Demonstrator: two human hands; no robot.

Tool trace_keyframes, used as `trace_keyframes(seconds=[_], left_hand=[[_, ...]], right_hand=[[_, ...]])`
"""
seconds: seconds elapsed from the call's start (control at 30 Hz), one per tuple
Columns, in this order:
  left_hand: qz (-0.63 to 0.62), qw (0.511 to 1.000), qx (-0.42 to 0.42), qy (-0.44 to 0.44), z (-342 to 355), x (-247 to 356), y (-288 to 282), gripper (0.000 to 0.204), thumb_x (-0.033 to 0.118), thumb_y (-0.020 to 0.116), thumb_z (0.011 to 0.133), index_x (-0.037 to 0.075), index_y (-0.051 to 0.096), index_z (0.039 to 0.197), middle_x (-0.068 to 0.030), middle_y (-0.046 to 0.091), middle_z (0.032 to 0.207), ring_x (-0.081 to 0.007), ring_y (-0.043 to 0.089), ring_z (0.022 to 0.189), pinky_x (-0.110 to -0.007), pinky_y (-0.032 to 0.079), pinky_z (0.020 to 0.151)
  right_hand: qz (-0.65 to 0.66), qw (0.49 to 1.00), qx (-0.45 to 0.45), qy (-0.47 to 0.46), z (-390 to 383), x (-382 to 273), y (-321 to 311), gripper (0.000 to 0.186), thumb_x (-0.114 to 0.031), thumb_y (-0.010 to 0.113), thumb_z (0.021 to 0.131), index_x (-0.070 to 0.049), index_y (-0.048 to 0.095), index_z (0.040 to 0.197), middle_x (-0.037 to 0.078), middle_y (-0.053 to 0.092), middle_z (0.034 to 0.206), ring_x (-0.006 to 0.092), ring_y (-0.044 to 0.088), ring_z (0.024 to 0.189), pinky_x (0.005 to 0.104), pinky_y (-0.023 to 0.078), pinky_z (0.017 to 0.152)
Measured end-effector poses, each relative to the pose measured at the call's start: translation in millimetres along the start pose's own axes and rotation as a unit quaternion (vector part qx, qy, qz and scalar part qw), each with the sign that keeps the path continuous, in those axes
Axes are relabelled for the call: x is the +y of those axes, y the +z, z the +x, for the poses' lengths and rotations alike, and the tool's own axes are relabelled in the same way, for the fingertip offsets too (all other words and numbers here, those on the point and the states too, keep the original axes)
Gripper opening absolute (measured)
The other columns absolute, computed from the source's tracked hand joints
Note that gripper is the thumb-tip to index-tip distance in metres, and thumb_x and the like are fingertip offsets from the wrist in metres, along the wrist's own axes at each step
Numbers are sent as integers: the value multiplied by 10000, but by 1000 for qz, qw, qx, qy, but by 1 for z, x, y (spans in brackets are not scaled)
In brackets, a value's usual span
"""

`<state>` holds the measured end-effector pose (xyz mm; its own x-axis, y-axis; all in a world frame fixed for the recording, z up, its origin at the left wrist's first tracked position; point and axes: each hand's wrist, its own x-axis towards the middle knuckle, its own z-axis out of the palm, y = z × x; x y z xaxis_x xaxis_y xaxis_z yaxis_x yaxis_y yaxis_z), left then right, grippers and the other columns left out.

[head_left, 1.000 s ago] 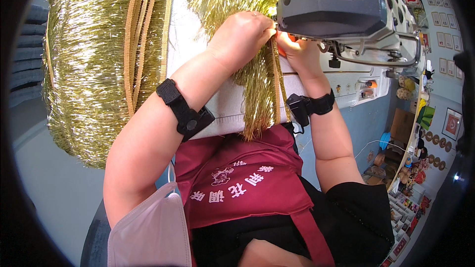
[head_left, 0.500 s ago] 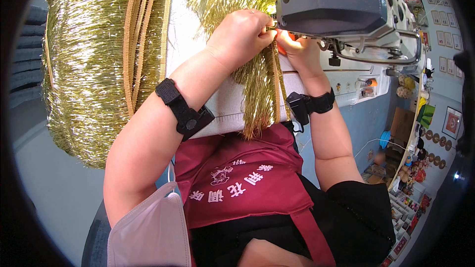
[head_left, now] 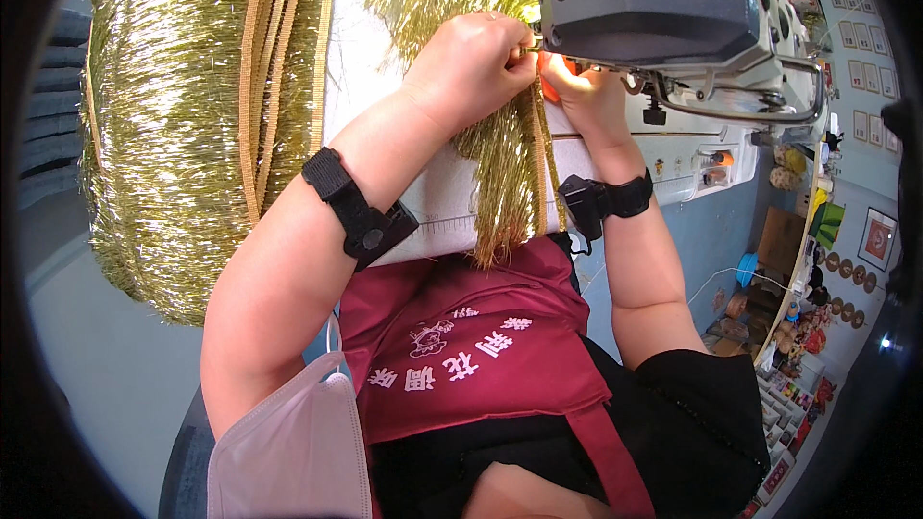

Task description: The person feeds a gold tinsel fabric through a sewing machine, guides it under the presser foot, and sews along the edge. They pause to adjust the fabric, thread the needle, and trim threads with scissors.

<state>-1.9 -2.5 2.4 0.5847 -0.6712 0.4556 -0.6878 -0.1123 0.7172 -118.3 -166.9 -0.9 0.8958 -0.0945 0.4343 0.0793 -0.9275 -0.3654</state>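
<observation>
My left hand [head_left: 471, 62] is closed on the gold tinsel fringe trim [head_left: 505, 183] beside the needle area of a dark sewing machine [head_left: 649, 14], fingertips pinched near the trim's band. My right hand [head_left: 591, 101] is tucked under the machine head, fingers curled by a small orange thing [head_left: 552, 77]; what it holds is partly hidden. The trim hangs over the front edge of the white machine bed [head_left: 433, 221]. A thick pile of the same fringe [head_left: 163, 125], with tan woven bands [head_left: 264, 86], lies left of my hands.
A maroon apron [head_left: 471, 356] covers my front, with a pale pink mask [head_left: 288, 442] by my left elbow. At the right are a cluttered shelf [head_left: 798, 346], a cardboard box [head_left: 781, 240], a blue round item [head_left: 745, 271] and framed pictures [head_left: 877, 235] on the wall.
My left hand has shifted slightly up toward the machine head, and my right hand's fingers have moved a little. The fringe and pile are almost unchanged.
</observation>
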Motion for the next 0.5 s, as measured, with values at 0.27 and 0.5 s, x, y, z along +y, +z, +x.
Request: trace_keyframes(seconds=[0.27, 0.5], left_hand=[[17, 999, 10, 27, 1, -2, 0, 78, 73, 752, 811, 27, 698, 844, -135, 676, 748, -309, 687, 693, -380, 562, 664], [10, 999, 7, 33, 1, -3, 0, 68, 61, 738, 819, 16, 693, 843, -145, 680, 759, -326, 692, 714, -389, 567, 681]], right_hand=[[4, 1000, 8, -10, 2, 0, 0, 175, -67, 709, 797, -184, 670, 922, 21, 638, 768, 218, 667, 661, 366, 530, 592], [-89, 995, -38, -31, -11, 9, -5, 197, -95, 723, 846, -178, 719, 1025, 37, 687, 865, 220, 693, 729, 348, 552, 650]])
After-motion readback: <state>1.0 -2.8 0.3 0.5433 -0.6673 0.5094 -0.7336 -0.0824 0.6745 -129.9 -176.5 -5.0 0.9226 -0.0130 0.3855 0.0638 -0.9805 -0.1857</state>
